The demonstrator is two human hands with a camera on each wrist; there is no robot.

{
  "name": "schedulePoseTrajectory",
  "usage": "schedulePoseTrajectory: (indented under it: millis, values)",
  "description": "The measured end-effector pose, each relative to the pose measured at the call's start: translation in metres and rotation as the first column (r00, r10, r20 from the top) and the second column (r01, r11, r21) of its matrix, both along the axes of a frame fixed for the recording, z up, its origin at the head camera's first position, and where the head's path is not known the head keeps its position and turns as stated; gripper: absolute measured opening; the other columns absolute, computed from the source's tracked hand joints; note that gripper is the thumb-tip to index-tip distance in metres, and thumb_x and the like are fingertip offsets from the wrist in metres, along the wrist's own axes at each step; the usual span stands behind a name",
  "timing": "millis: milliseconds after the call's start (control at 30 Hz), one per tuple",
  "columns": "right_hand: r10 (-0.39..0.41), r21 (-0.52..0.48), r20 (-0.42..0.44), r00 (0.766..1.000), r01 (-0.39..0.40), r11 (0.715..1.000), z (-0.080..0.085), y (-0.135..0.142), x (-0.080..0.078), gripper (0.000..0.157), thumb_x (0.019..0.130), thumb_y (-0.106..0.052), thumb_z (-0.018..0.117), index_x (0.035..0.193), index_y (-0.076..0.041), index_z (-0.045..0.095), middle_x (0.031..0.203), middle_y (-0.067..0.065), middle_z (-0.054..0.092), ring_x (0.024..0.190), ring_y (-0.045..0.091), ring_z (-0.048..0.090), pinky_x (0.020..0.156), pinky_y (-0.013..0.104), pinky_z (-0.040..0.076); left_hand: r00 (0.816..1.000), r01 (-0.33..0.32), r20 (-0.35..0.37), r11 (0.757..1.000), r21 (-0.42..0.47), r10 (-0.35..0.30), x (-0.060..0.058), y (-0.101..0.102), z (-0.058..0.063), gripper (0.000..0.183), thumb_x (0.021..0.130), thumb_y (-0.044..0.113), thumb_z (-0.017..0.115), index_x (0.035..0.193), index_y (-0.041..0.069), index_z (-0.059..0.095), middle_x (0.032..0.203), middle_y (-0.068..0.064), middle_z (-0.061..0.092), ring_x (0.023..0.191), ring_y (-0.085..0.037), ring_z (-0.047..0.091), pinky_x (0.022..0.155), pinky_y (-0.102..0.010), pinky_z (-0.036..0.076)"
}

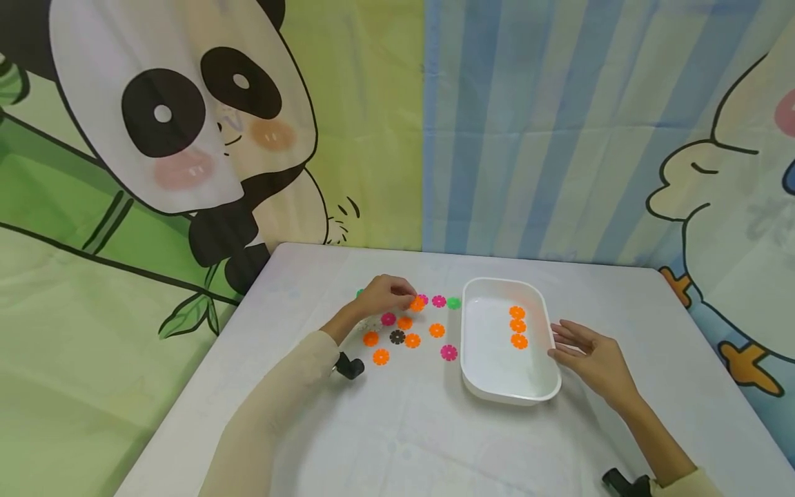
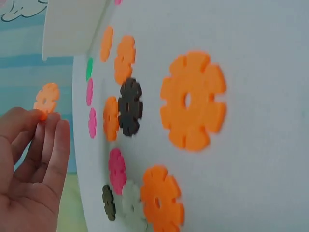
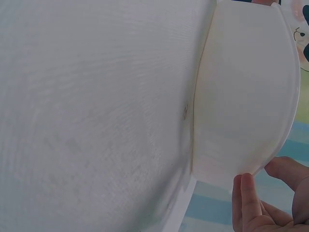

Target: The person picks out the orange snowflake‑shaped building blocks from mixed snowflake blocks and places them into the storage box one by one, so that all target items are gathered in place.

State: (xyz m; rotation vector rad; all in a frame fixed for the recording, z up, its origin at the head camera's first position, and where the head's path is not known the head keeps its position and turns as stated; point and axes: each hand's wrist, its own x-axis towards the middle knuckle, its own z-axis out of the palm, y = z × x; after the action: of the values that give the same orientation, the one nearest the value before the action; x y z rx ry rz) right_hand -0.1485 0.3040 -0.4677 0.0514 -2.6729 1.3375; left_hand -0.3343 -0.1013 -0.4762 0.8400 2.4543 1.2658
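My left hand (image 1: 386, 295) pinches an orange flower-shaped disc (image 2: 47, 99) with a small centre hole between thumb and fingertips, raised over the table's far part. Below it lie loose notched discs: several orange ones (image 2: 193, 100), pink ones (image 1: 448, 353), a black one (image 1: 397, 337), a green one (image 1: 454, 303) and a pale one (image 2: 133, 205). To the right stands a white tray (image 1: 509, 397) with three orange discs (image 1: 518, 326) in a row inside. My right hand (image 1: 593, 360) rests its fairly straight fingertips (image 3: 247, 181) against the tray's right outer side, thumb at the rim.
A white cloth covers the table (image 1: 397, 442). Behind its far edge hangs a curtain (image 1: 528, 124) with cartoon prints, a panda at the left. Black wrist mounts (image 1: 350, 366) sit near both forearms.
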Motion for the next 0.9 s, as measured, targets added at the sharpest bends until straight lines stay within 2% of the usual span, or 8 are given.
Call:
schedulePoseTrajectory:
  millis: [100, 200, 367, 467, 700, 800, 900]
  values:
    - [-0.003, 0.007, -0.003, 1.000, 0.003, 1.000, -0.001, 0.000, 0.001, 0.072, 0.086, -0.027, 0.077, 0.143, 0.002, 0.044, 0.128, 0.019, 0.061, 0.108, 0.029, 0.065, 0.076, 0.016, 0.052, 0.988, -0.060, 0.151, 0.989, 0.137, 0.039, 0.006, 0.005, 0.000, 0.014, 0.092, 0.019, 0.068, 0.101, 0.009, 0.073, 0.090, -0.006, 0.071, 0.082, -0.026, 0.069, 0.077, -0.034, 0.057]
    - [-0.005, 0.005, -0.005, 1.000, 0.005, 1.000, 0.000, 0.000, 0.001, 0.073, 0.086, -0.027, 0.077, 0.143, 0.002, 0.044, 0.128, 0.019, 0.061, 0.109, 0.032, 0.064, 0.077, 0.017, 0.052, 0.961, -0.112, 0.274, 0.965, 0.239, 0.043, 0.011, 0.014, 0.000, 0.018, 0.091, 0.018, 0.071, 0.103, 0.004, 0.072, 0.094, -0.012, 0.071, 0.084, -0.029, 0.071, 0.078, -0.037, 0.058]
    - [-0.011, 0.004, 0.005, 1.000, 0.011, 1.000, 0.001, -0.001, 0.001, 0.074, 0.086, -0.029, 0.077, 0.144, 0.002, 0.043, 0.129, 0.019, 0.061, 0.110, 0.034, 0.063, 0.077, 0.018, 0.052, 0.919, -0.165, 0.392, 0.942, 0.293, 0.039, 0.020, 0.035, 0.005, 0.022, 0.089, 0.019, 0.072, 0.105, 0.003, 0.071, 0.098, -0.014, 0.070, 0.086, -0.027, 0.071, 0.083, -0.038, 0.056]
    - [-0.014, 0.008, 0.010, 1.000, 0.014, 1.000, 0.002, -0.002, 0.001, 0.074, 0.086, -0.030, 0.077, 0.144, 0.002, 0.043, 0.129, 0.019, 0.061, 0.110, 0.034, 0.063, 0.078, 0.019, 0.053, 0.901, -0.178, 0.432, 0.929, 0.324, 0.022, 0.027, 0.049, 0.013, 0.021, 0.089, 0.016, 0.073, 0.104, 0.002, 0.070, 0.097, -0.015, 0.070, 0.086, -0.028, 0.071, 0.086, -0.044, 0.054]
    - [-0.015, 0.002, 0.016, 1.000, 0.015, 1.000, 0.001, -0.001, 0.000, 0.074, 0.086, -0.029, 0.077, 0.144, 0.003, 0.043, 0.129, 0.019, 0.061, 0.109, 0.032, 0.064, 0.077, 0.018, 0.052, 0.903, -0.105, 0.423, 0.916, 0.388, -0.076, 0.038, 0.088, 0.023, 0.017, 0.088, 0.013, 0.073, 0.101, 0.002, 0.071, 0.096, -0.015, 0.071, 0.085, -0.030, 0.071, 0.088, -0.052, 0.052]
    - [-0.016, 0.001, 0.018, 1.000, 0.016, 1.000, 0.000, 0.000, 0.000, 0.074, 0.086, -0.028, 0.077, 0.144, 0.003, 0.043, 0.129, 0.019, 0.060, 0.109, 0.032, 0.064, 0.077, 0.018, 0.053, 0.899, -0.075, 0.421, 0.909, 0.410, -0.116, 0.042, 0.106, 0.024, 0.015, 0.088, 0.011, 0.073, 0.099, 0.002, 0.071, 0.094, -0.014, 0.071, 0.082, -0.028, 0.071, 0.087, -0.052, 0.052]
    - [-0.019, 0.000, 0.020, 1.000, 0.020, 1.000, -0.001, 0.000, -0.001, 0.074, 0.086, -0.028, 0.077, 0.144, 0.003, 0.043, 0.129, 0.020, 0.060, 0.109, 0.033, 0.064, 0.077, 0.019, 0.053, 0.888, -0.046, 0.431, 0.900, 0.433, -0.162, 0.047, 0.124, 0.026, 0.013, 0.087, 0.008, 0.073, 0.097, 0.000, 0.071, 0.092, -0.016, 0.071, 0.079, -0.027, 0.070, 0.086, -0.054, 0.052]
